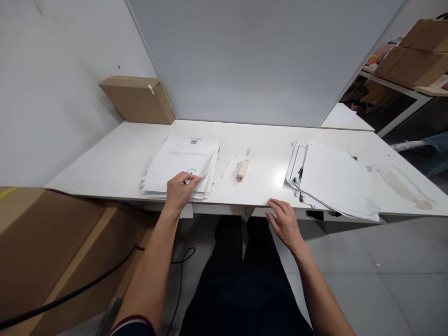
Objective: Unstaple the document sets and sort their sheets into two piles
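Note:
At the left of the white table (259, 140) lies a stack of printed paper (168, 168). My left hand (180, 189) is closed over its near right part, with thumb and fingers pinching a sheet of paper (201, 156) whose right side is bent up a little. My right hand (284, 219) is at the table's front edge with its fingers stretched and slightly apart, holding nothing. Between the hands, farther back, rests a small beige stapler (242, 170). A second pile of paper (336, 177), loosely fanned, lies on the right side and reaches over the front edge.
A cardboard box (140, 100) stands at the table's back left corner, beside a grey panel (245, 60). Large cardboard (63, 233) and a black cable (98, 280) are below at left. A shelf at right carries more boxes (416, 60). Another person's leg (436, 147) shows at far right.

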`<state>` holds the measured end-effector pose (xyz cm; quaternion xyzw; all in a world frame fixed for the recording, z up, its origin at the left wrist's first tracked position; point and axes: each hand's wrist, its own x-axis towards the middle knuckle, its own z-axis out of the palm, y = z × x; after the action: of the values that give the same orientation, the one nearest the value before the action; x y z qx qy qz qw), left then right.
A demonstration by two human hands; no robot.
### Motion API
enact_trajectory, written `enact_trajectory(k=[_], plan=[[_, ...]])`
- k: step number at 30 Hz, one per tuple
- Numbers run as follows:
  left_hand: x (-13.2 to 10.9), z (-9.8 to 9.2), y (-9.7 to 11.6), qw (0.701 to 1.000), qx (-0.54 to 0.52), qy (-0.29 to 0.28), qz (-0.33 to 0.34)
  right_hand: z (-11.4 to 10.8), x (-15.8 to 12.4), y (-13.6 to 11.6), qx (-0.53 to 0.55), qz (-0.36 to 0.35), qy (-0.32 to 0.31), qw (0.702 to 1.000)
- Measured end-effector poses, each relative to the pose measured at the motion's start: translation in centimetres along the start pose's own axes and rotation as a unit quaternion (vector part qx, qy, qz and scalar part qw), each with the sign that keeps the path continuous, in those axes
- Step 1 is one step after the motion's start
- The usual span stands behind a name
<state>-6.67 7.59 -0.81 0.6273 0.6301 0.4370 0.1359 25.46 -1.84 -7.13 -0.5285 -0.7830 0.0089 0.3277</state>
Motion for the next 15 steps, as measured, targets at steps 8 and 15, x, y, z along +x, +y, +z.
enact_trajectory(k=[8, 15], plan=[[-0.5, -1.2, 0.7, 0.998, 0.012, 0.066, -0.005, -0.2, 0.1, -0.8, 0.043, 0.031, 0.015, 0.998], [-7.6, 0.1, 6.9, 0.898, 0.116, -0.067, 0.42, -0.7, 2.1, -5.6, 0.51, 0.297, -0.037, 0.806]])
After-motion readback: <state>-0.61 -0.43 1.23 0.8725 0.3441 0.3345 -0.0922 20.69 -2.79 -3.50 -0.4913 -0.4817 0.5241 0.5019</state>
